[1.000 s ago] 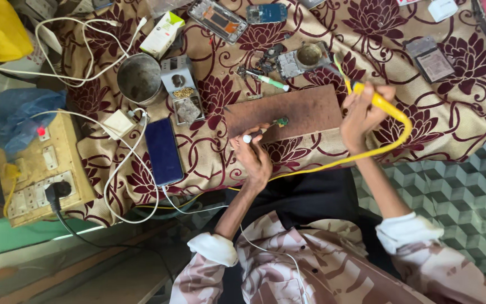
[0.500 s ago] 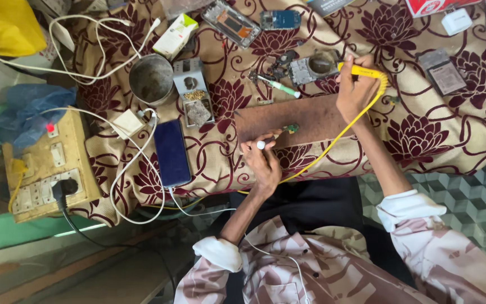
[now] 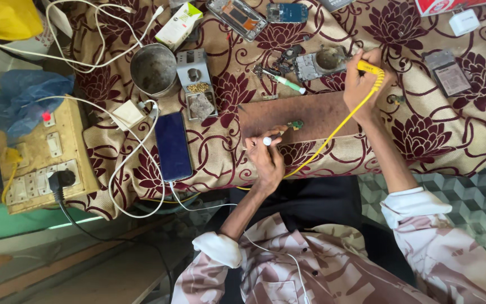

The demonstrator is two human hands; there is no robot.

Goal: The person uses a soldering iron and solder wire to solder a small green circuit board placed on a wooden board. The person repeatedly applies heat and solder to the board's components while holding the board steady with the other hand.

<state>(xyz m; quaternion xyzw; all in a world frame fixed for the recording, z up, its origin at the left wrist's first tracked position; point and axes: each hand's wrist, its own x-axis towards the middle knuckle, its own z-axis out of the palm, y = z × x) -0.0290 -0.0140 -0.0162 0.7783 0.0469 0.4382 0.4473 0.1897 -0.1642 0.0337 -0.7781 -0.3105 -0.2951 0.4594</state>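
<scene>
My left hand pinches a thin white-tipped tool whose tip rests at a small green circuit board on a brown wooden board. Farther back, my right hand grips a yellow-handled soldering iron. Its tip reaches toward a round metal tin behind the board. The iron's yellow cord runs across the wooden board and down over the table edge.
A dark phone lies charging at left, by a grey tool stand and a metal cup. A yellow socket box sits far left. Opened phone parts, a screwdriver and a battery lie on the floral cloth.
My right hand has carried the soldering iron from the wooden board's right end up and back toward the round tin. My left hand stays at the small green board.
</scene>
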